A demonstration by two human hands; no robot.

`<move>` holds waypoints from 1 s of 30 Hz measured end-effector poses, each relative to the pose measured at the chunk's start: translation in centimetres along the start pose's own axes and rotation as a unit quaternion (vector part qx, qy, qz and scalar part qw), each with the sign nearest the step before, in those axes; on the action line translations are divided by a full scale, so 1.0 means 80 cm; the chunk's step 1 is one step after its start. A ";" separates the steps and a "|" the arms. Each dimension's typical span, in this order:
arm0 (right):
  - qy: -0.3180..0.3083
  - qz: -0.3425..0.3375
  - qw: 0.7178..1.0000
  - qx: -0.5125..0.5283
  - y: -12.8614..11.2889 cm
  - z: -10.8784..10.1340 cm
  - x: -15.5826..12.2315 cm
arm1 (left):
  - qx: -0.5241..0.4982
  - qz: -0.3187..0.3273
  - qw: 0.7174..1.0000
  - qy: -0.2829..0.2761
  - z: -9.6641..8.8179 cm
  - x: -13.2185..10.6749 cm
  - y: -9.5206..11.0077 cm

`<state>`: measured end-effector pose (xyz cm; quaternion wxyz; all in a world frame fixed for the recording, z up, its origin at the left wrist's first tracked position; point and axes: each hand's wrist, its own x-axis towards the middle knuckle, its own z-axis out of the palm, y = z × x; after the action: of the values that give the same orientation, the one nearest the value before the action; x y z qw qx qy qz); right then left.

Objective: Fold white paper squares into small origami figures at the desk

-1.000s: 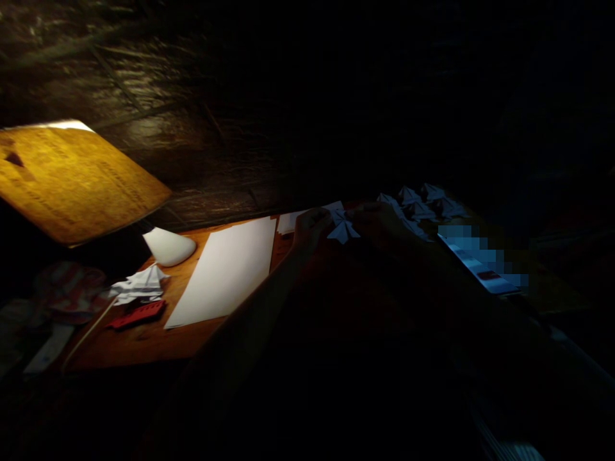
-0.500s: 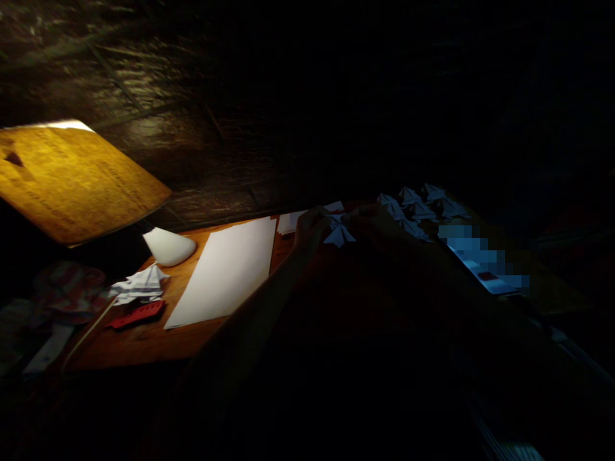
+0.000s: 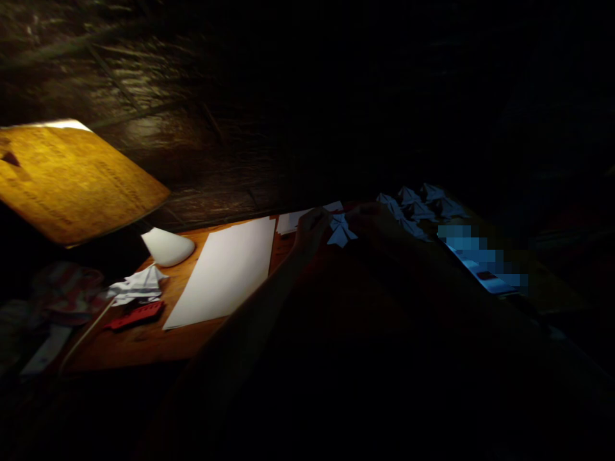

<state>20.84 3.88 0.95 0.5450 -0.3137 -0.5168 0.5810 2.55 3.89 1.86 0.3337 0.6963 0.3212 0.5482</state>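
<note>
- Left hand: closed, fingertips pinching the upper left edge of the paper; most fingers lost in shadow.
- Right hand: on the other side of the paper, nearly black. Can't tell if it grips or just sits close.
- Paper: small white folded piece between the hands, flared end toward the wearer. Upper part hard to read; can't tell if it touches the surface.
- Folds: several similar white pieces grouped just right of the right hand, some overlapping, exact count unclear.
- Phone: lit, right of the folds, screen partly pixelated out.
- Sheet: large, white, flat, left of the hands; left forearm covers its lower right edge.
- Stack: more white sheets behind, partly hidden by the left hand.
- Lamp: yellow shade cut off by the left frame edge, white base on the surface.
- Striped piece and red thing: near the base, neither identifiable.
- Cloth: far left, dim, outline unclear.
</note>
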 end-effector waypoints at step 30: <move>0.025 -0.021 0.999 0.016 0.003 0.010 -0.004 | -0.008 -0.104 0.995 0.001 0.005 -0.002 0.001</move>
<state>20.06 3.41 0.92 0.5745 -0.3086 -0.5004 0.5695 2.93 3.63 1.74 0.3942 0.6563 0.3876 0.5136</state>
